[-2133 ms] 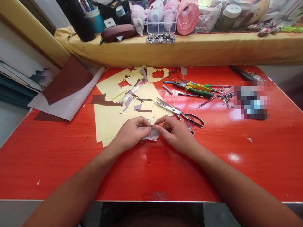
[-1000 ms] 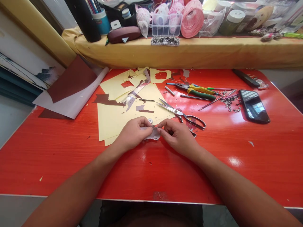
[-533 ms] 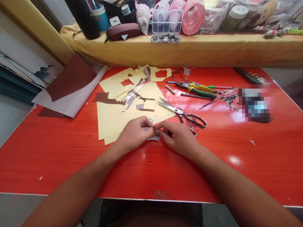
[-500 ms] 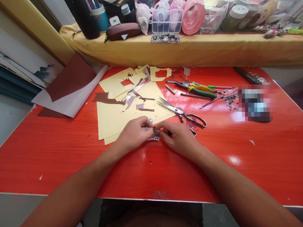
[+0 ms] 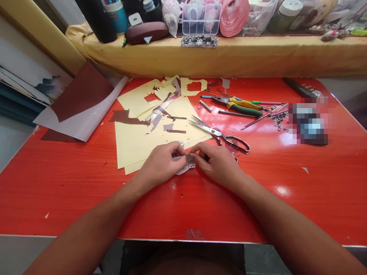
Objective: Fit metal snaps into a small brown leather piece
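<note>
Near the table's middle, my left hand is closed in a pinch on a small whitish-grey cut piece that looks like leather or sheet material, with small snaps or holes along it. My right hand meets it from the right, thumb and forefinger pinched at the piece's upper edge. What lies exactly between the fingertips is too small to make out. Just beyond the left fingers sits a small round metal disc. Scissors lie partly spread beyond my right hand, and another metal tool is partly hidden beneath them.
Yellow sheets with brown and grey scraps lie beyond my hands. Pliers, pens and loose metal snaps are to the right. A brown sheet curls at the left. A clear compartment box stands on the cloth-covered ledge.
The whitish-grey piece has turned between my fingers, and more of it shows below them. Both hands stay pinched close together. The view has shifted slightly.
</note>
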The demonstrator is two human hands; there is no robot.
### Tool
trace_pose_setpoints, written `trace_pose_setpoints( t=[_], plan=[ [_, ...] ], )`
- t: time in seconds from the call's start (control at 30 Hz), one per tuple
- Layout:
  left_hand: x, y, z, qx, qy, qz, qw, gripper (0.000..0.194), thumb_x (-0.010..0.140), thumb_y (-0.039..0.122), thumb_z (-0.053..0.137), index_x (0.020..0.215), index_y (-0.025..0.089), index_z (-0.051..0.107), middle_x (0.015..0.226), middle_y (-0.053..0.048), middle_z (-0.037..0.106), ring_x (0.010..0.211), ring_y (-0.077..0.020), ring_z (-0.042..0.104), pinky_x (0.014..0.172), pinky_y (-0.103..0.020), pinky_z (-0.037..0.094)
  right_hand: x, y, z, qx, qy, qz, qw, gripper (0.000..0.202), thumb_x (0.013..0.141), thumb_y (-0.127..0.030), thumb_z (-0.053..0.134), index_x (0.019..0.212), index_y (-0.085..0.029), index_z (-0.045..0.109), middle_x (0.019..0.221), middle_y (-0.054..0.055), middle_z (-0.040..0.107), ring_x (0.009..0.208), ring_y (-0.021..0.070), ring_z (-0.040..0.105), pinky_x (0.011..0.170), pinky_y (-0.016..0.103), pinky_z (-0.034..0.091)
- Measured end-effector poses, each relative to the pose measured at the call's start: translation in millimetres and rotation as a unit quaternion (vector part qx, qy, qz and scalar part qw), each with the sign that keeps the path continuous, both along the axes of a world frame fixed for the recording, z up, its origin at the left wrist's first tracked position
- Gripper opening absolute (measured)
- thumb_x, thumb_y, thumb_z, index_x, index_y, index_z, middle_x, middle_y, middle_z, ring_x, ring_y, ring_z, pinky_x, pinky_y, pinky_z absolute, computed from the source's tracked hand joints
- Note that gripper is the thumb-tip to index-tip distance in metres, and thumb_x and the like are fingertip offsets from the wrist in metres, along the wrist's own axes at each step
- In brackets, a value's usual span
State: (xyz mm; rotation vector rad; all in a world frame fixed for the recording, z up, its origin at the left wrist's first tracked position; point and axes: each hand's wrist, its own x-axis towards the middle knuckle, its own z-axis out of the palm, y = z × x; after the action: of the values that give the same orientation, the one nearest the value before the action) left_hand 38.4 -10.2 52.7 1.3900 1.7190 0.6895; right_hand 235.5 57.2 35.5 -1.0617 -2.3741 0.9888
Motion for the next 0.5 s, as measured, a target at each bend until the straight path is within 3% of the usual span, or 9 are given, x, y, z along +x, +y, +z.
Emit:
trace_pose_setpoints(
  t=[0.2, 0.5],
  plan=[
    [-3.6, 3.1, -3.2, -0.033, -0.039, 0.028, 0.998, 0.014, 0.083, 0.036, 0.070, 0.084, 0.022, 0.069, 0.080, 0.001, 0.071, 0.073, -0.0169, 0.061, 0.062, -0.027, 0.043, 0.4, 1.2, -1.0, -0.002, 0.022, -0.004, 1.000, 0.011, 0.097, -0.023, 0.064, 0.101, -0.022, 0.074, 0.068, -0.001, 0.070, 0.058, 0.0144, 0.057, 0.058, 0.026, 0.034],
    [-4.8, 5.7, -3.1, -0.053, -0.069, 0.059, 0.994, 0.012, 0.078, 0.032, 0.070, 0.084, 0.022, 0.070, 0.078, 0.001, 0.073, 0.071, -0.0174, 0.064, 0.060, -0.026, 0.045, 4.2, 3.0, -3.9, 0.014, 0.014, 0.057, 0.998, 0.017, 0.101, -0.019, 0.060, 0.106, -0.024, 0.076, 0.094, 0.003, 0.082, 0.082, 0.0196, 0.074, 0.068, 0.027, 0.042]
  ],
)
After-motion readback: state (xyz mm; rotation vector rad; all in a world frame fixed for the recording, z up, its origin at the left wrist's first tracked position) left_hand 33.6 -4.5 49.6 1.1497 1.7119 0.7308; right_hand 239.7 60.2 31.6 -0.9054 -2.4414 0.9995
